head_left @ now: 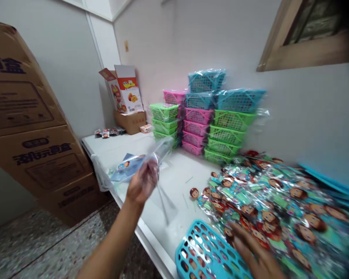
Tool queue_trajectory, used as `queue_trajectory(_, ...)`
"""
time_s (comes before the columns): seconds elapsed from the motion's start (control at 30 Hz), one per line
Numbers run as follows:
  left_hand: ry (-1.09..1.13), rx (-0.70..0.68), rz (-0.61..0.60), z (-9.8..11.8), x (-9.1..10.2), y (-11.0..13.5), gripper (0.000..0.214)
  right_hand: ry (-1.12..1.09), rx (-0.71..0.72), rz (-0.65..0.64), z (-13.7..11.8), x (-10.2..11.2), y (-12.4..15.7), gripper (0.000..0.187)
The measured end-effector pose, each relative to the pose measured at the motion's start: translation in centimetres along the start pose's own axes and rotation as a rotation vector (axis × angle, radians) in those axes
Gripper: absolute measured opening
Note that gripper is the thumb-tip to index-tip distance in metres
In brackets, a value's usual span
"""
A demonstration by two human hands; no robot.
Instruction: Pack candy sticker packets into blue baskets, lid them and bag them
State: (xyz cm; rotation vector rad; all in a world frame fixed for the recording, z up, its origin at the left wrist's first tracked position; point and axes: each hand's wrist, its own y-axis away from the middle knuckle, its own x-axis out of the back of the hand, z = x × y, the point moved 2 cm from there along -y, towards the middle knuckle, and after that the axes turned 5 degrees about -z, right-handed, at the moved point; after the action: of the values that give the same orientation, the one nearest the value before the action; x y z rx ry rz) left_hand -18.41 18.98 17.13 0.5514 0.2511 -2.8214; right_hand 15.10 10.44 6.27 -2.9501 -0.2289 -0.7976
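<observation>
My left hand (144, 180) is raised over the table, its fingers closed on a clear plastic bag (163, 149) that spreads above and below it. At the lower right, my right hand (257, 254) is blurred, with its fingers stretched out and nothing visible in them. It is beside a blue perforated plastic basket (205, 248), and I cannot tell whether it touches it. Colourful contents show through the basket's holes. Around and beyond my right hand lies a big heap of shiny packets (267, 205) printed with cartoon figures.
Bagged baskets in green (164, 112), pink (196, 128) and blue (240, 100) are stacked by the wall. Flat clear bags (126, 166) lie on the white table (177, 182). An open printed carton (129, 93) stands at the back; tall brown cartons (46, 155) stand left.
</observation>
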Motion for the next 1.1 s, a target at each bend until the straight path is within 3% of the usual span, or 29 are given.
queue_trajectory(0.1,0.593,0.400,-0.113,-4.3,-3.0,6.0,0.036,-0.506,-0.043,-0.119,-2.8,-0.1,-1.7,0.058)
queue_trajectory(0.2,0.832,0.642,-0.137,-6.5,-5.3,9.7,0.047,-0.581,-0.003,-0.180,-5.0,-0.9,-2.9,0.067)
queue_trajectory(0.3,0.827,0.771,-0.250,-7.3,-6.5,11.6,0.049,-0.570,0.038,-0.112,-5.7,-0.8,-3.9,0.086)
queue_trajectory(0.4,0.734,0.844,-0.386,-7.7,-6.5,12.7,0.043,-0.616,0.101,0.020,-6.0,0.9,-5.0,0.091)
queue_trajectory(0.47,0.651,0.845,-0.424,-8.0,-5.9,13.2,0.035,-0.585,0.152,0.049,-6.5,2.3,-5.6,0.078)
queue_trajectory(0.57,0.542,0.842,-0.467,-8.6,-4.3,13.7,0.026,-0.522,0.165,-0.022,-7.3,3.7,-6.2,0.044)
queue_trajectory(0.63,0.429,0.848,-0.490,-8.8,-2.6,13.2,0.028,-0.557,0.145,-0.040,-7.8,4.1,-6.3,0.041)
queue_trajectory(0.73,0.045,0.758,-0.408,-7.5,0.4,10.8,0.045,-0.547,0.154,-0.011,-8.4,4.2,-6.3,0.038)
queue_trajectory(0.83,-0.190,0.427,-0.238,-3.6,1.9,7.7,0.055,-0.385,0.218,-0.040,-9.7,3.5,-6.0,0.029)
queue_trajectory(0.93,-0.406,0.115,-0.298,0.0,-0.1,7.3,0.062,-0.234,0.261,-0.079,-12.0,2.1,-5.6,0.026)
queue_trajectory(1.03,-0.685,-0.138,-0.395,1.2,-3.3,8.8,0.076,-0.084,0.364,-0.102,-14.8,1.0,-4.9,0.037)
queue_trajectory(1.1,-0.742,-0.189,-0.380,0.9,-4.3,9.6,0.052,-0.016,0.428,-0.123,-16.1,0.8,-4.4,0.044)
